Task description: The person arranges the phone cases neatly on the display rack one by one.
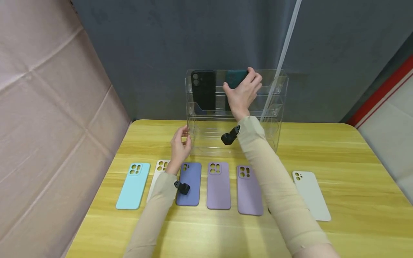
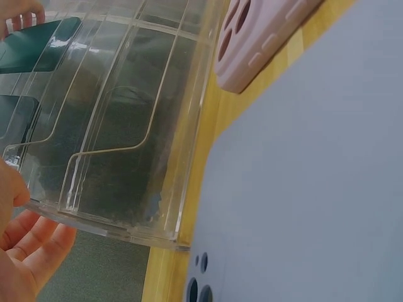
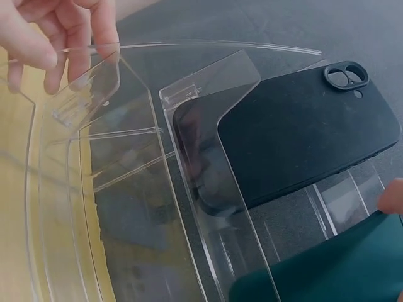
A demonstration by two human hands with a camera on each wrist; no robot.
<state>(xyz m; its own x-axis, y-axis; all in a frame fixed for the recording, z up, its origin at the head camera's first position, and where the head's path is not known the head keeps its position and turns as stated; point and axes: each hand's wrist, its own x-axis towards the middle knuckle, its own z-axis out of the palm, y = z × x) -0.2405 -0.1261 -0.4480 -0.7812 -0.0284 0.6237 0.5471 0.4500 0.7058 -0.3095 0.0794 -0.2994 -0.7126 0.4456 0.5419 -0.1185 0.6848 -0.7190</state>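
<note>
Teal phone case [image 1: 234, 77]: 1 item, in the top tier of a clear rack [image 1: 209, 147], to the right of a black phone case [image 1: 204, 95]

Head view: right hand [image 1: 242, 95] spread over the teal case's upper end, thumb at its left edge, fingers bent at the right, holding it. Left hand [image 1: 180, 147] at the rack's left side, fingers bent; whether it grips, I cannot tell. Step in hand, in my judgement: seating the teal case, though lifting it out would look much alike. Next move calls for a steady rack and an easy release. Surface: wood-grain table [image 1: 338, 150] with 6 cases in view: light-blue case [image 1: 133, 191], cream case [image 1: 156, 179], periwinkle case [image 1: 191, 181], 2 lilac cases [image 1: 218, 191], white case [image 1: 312, 195]. Room: grey backdrop [image 1: 155, 64], creased pinkish cloth [image 1: 51, 125] left, red band [image 1: 382, 91] right

Left wrist view: left fingertips just outside the rack's side panel

Right wrist view: teal case's lower end behind the clear lip, apart from the black case
</note>
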